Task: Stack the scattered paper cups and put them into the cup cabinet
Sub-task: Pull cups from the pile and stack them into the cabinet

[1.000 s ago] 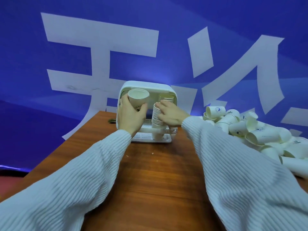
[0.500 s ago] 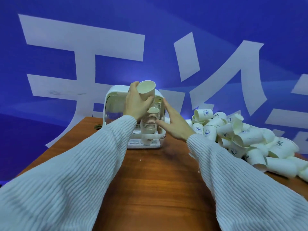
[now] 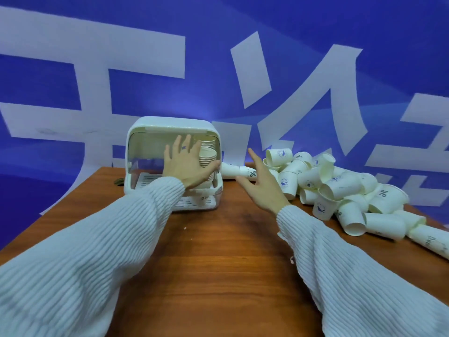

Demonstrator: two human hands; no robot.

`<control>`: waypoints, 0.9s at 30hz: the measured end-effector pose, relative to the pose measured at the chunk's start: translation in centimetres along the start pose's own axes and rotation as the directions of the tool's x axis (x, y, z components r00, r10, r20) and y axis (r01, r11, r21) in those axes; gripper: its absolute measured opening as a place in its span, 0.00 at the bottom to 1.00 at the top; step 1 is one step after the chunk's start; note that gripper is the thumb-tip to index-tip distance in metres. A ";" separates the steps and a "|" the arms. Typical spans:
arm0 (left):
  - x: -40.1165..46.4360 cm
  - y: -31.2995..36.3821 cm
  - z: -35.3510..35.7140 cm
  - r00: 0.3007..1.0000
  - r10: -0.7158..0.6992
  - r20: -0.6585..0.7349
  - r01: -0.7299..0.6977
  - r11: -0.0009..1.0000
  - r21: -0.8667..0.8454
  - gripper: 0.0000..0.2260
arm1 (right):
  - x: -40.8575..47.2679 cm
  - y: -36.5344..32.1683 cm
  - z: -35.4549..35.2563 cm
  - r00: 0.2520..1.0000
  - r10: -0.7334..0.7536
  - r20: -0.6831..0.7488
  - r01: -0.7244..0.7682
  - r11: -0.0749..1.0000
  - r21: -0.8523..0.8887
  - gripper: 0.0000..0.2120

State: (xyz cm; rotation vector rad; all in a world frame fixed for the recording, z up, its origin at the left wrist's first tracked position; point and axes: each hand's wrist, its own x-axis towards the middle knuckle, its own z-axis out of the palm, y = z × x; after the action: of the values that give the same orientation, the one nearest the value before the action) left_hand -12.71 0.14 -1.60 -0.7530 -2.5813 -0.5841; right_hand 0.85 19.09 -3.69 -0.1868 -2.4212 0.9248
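Observation:
The white cup cabinet [image 3: 173,125] stands open at the far middle of the wooden table [image 3: 218,251]. Inside its right half stand stacks of paper cups [image 3: 208,154]. My left hand [image 3: 185,164] is spread open in front of the cabinet mouth, its thumb side against the front stack, holding nothing. My right hand [image 3: 261,183] hovers open to the right of the cabinet, fingers apart, near a cup lying on its side [image 3: 247,171]. A heap of scattered white paper cups [image 3: 340,188] with blue prints covers the table's right side.
A blue backdrop with large white characters [image 3: 243,69] rises right behind the table. A small dark hole [image 3: 119,181] sits in the tabletop left of the cabinet. The table's left edge runs diagonally toward me.
My left hand has set its cup onto the stack in the cabinet and let go. My right hand has drawn away to the right toward the loose cups.

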 end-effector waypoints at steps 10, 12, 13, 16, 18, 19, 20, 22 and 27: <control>-6.7 16.4 7.7 0.889 0.406 -0.214 -0.456 0.831 -0.318 0.25 | -8.1 8.5 -8.7 0.851 0.284 -0.443 -0.280 0.957 0.075 0.20; -7.7 19.1 9.3 0.883 0.453 -0.121 -0.466 0.818 -0.338 0.26 | -9.7 10.3 -10.4 0.790 0.311 -0.529 -0.324 0.943 0.072 0.19; -7.9 20.2 9.9 0.881 0.466 -0.081 -0.463 0.813 -0.353 0.25 | -10.1 11.2 -11.2 0.766 0.311 -0.562 -0.341 0.939 0.055 0.19; -7.8 23.1 11.3 0.880 0.475 -0.007 -0.432 0.795 -0.425 0.25 | -9.7 13.0 -13.9 0.729 0.341 -0.593 -0.371 0.926 0.077 0.23; -7.5 24.5 12.0 0.896 0.443 0.034 -0.375 0.796 -0.476 0.25 | -8.3 13.8 -15.5 0.749 0.352 -0.562 -0.385 0.921 0.064 0.29; -7.4 25.0 12.1 0.904 0.425 0.050 -0.347 0.797 -0.494 0.25 | -7.5 14.2 -16.1 0.766 0.358 -0.534 -0.393 0.918 0.052 0.32; -7.2 25.5 12.4 0.909 0.412 0.064 -0.326 0.798 -0.507 0.26 | -6.7 14.6 -16.7 0.782 0.368 -0.503 -0.401 0.915 0.045 0.33; -7.3 25.8 12.5 0.910 0.408 0.072 -0.312 0.791 -0.526 0.26 | -5.7 15.1 -17.5 0.798 0.386 -0.462 -0.419 0.907 0.034 0.30; -7.0 25.3 12.1 0.926 0.376 -0.027 -0.323 0.755 -0.570 0.28 | -6.0 14.6 -18.5 0.785 0.342 -0.517 -0.301 0.939 0.163 0.11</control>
State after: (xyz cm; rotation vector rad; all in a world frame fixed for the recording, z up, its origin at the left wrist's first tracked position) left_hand 4.33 22.60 -7.95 -1.4485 -2.2411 -1.2387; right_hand 14.78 38.98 -4.35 -0.7537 -1.8509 0.9459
